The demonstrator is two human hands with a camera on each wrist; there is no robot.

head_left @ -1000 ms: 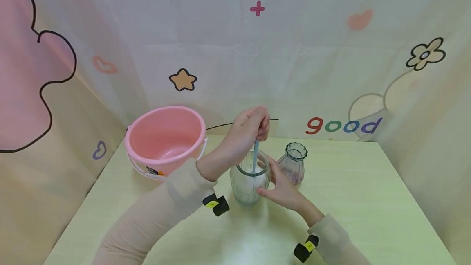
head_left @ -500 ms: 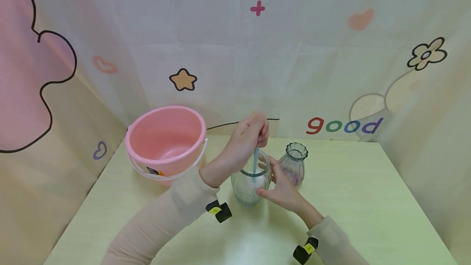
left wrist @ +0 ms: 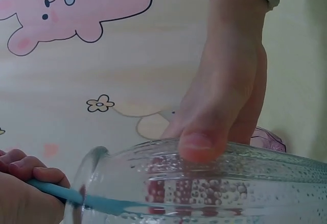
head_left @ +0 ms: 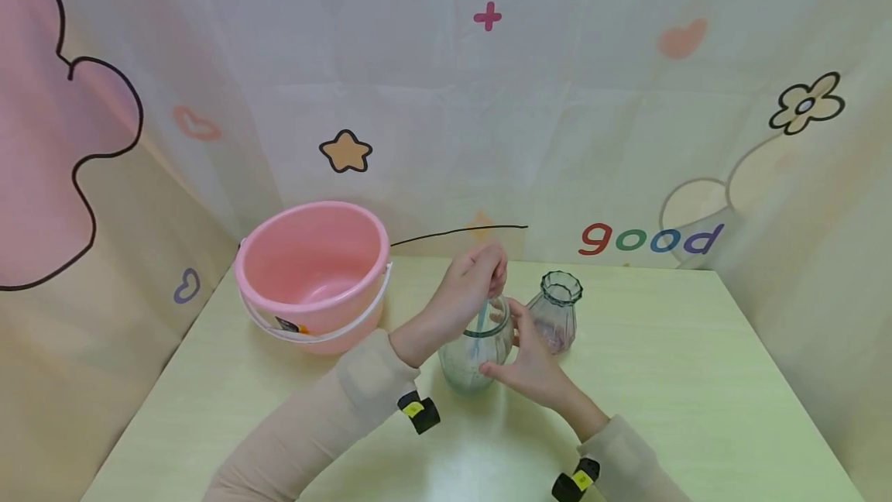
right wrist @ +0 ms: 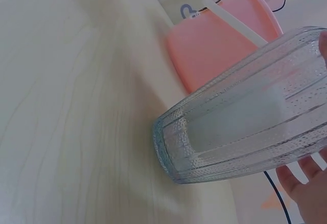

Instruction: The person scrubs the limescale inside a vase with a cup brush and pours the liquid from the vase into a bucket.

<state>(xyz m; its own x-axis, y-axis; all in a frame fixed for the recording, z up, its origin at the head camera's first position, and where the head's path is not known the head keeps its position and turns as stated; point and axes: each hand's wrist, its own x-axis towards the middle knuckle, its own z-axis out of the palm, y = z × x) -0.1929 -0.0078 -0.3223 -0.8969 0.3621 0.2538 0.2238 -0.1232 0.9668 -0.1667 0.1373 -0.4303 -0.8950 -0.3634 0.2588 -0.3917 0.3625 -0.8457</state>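
Pale printed cloth (head_left: pixel 418 76) is hanging behind and along both sides of a light green desk (head_left: pixel 676 378), showing an orange star (head_left: pixel 346 151), a red plus sign (head_left: pixel 488 17), a flower (head_left: pixel 806 104), the coloured word "good" (head_left: pixel 655 239) and a large pink shape (head_left: pixel 56 130), while soft light (head_left: pixel 453 471) is gleaming on the desk's near part.

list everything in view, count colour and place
table: 1, pale green, foreground
curtain: count unclear, printed cream, behind table
bucket: 1, pink, left on table
handle: 1, white, bucket's front
label: 1, dark, bucket's front
jar: 1, clear glass, right of bucket
stick: 1, blue, partly inside jar
pale mass: 1, whitish, seen through jar
vase: 1, grey-purple glass, right of jar
sleeves: 2, beige, on forearms
wrist devices: 2, black-yellow, near cuffs
left hand: 1, bare, grip on stick
right hand: 1, bare, grip on jar
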